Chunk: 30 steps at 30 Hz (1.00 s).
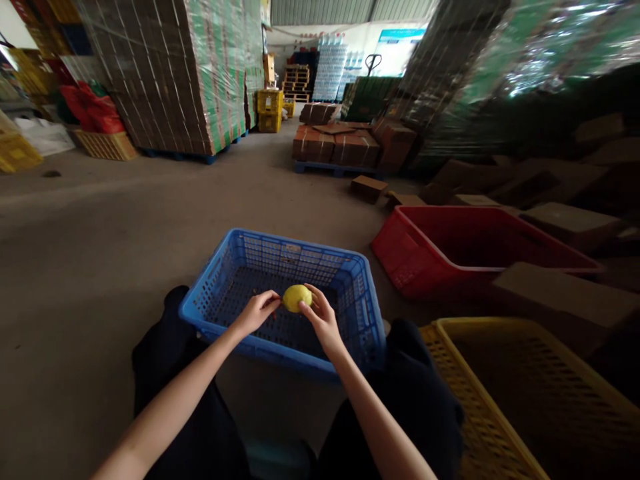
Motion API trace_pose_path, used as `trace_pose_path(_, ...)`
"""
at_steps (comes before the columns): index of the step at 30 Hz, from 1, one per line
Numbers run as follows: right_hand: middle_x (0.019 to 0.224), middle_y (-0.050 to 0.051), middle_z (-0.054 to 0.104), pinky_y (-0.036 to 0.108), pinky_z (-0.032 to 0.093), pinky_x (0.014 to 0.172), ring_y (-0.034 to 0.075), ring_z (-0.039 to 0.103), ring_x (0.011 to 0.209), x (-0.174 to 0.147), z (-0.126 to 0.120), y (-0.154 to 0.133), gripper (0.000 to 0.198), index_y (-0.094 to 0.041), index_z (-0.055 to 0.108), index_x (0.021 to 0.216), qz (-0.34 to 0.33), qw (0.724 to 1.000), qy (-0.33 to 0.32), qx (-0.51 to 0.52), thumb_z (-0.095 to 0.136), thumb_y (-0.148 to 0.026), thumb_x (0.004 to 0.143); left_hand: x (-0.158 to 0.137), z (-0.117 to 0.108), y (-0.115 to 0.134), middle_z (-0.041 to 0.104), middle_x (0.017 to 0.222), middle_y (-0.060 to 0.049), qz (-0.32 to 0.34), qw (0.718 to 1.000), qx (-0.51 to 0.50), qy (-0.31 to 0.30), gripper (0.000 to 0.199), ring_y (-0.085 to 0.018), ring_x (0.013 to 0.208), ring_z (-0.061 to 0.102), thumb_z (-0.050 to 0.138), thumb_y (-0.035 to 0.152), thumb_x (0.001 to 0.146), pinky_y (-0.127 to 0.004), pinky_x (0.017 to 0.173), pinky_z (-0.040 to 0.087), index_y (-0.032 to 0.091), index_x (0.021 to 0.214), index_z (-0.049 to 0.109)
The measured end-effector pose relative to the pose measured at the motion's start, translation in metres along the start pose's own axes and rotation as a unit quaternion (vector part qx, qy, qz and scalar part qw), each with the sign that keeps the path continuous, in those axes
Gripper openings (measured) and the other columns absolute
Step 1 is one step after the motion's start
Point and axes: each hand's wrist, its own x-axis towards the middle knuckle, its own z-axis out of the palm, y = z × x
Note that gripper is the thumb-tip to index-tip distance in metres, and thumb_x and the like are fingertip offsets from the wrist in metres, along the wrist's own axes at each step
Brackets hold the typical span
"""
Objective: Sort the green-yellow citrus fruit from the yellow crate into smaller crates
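Note:
A yellow lemon [297, 298] is held over the blue plastic crate [300, 351] between my knees. My right hand [323, 320] grips it from the right, thumb in front and fingers behind. At the lemon's left end is my left hand [257, 312], its fingers pinched together. A small dark reddish bit shows at those fingertips, too small to name. The crate has perforated walls and a slatted floor, with a few small brown scraps on the floor.
To the right stand a red tub [420, 260] and a yellow perforated crate [480, 380]. Cardboard boxes [570, 217] lie beyond them. Ahead, a blue pallet [340, 169] bears stacked cartons. A tall wrapped stack [200, 80] rises at the left back.

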Motion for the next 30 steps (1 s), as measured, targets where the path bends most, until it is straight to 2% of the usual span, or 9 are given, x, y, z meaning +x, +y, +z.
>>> trace_pose_path(7, 0.112, 0.009, 0.068, 0.040, 0.054, 0.089, 0.028, 0.061, 0.109, -0.001, -0.001, -0.005, 0.060, -0.022, 0.066, 0.109, -0.007, 1.000, -0.007, 0.001, 0.085, -0.037, 0.055, -0.002, 0.000, 0.001, 0.061, 0.068, 0.001, -0.001, 0.999, 0.029, 0.028, 0.026, -0.015, 0.063, 0.056, 0.054, 0.041, 0.085, -0.025, 0.063, 0.041, 0.016, 0.084, 0.062)
trace_pose_path(16, 0.116, 0.009, 0.066, 0.040, 0.055, 0.089, 0.028, 0.060, 0.111, -0.003, 0.002, 0.000, 0.059, -0.022, 0.066, 0.112, -0.032, 0.999, -0.029, -0.006, 0.086, -0.034, 0.057, -0.001, 0.001, -0.003, 0.060, 0.062, 0.000, -0.001, 0.999, 0.025, 0.028, 0.028, -0.015, 0.060, 0.056, 0.052, 0.040, 0.086, -0.025, 0.061, 0.041, 0.015, 0.085, 0.063)
trace_pose_path(22, 0.113, 0.009, 0.069, 0.039, 0.057, 0.084, 0.028, 0.063, 0.106, 0.001, -0.002, 0.002, 0.060, -0.021, 0.067, 0.109, -0.030, 0.999, 0.011, 0.007, 0.087, -0.037, 0.054, 0.002, -0.001, 0.001, 0.069, 0.076, -0.004, -0.027, 0.999, -0.040, 0.024, 0.036, -0.016, 0.065, 0.060, 0.060, 0.048, 0.079, -0.027, 0.066, 0.046, 0.014, 0.088, 0.067)
trace_pose_path(25, 0.114, 0.009, 0.069, 0.040, 0.055, 0.088, 0.028, 0.064, 0.105, 0.002, -0.005, 0.004, 0.058, -0.021, 0.068, 0.107, -0.034, 0.999, 0.028, 0.007, 0.087, -0.035, 0.054, 0.003, -0.001, 0.004, 0.072, 0.083, -0.006, -0.045, 0.996, -0.069, 0.019, 0.039, -0.015, 0.064, 0.062, 0.063, 0.049, 0.077, -0.028, 0.068, 0.048, 0.013, 0.091, 0.068)
trace_pose_path(30, 0.115, 0.009, 0.069, 0.040, 0.054, 0.086, 0.028, 0.064, 0.104, 0.002, -0.004, 0.005, 0.058, -0.021, 0.068, 0.108, -0.028, 0.999, 0.025, 0.000, 0.086, -0.037, 0.055, 0.003, -0.002, 0.001, 0.072, 0.080, -0.007, -0.043, 0.996, -0.070, 0.026, 0.036, -0.016, 0.067, 0.063, 0.068, 0.047, 0.073, -0.028, 0.068, 0.049, 0.013, 0.085, 0.069)
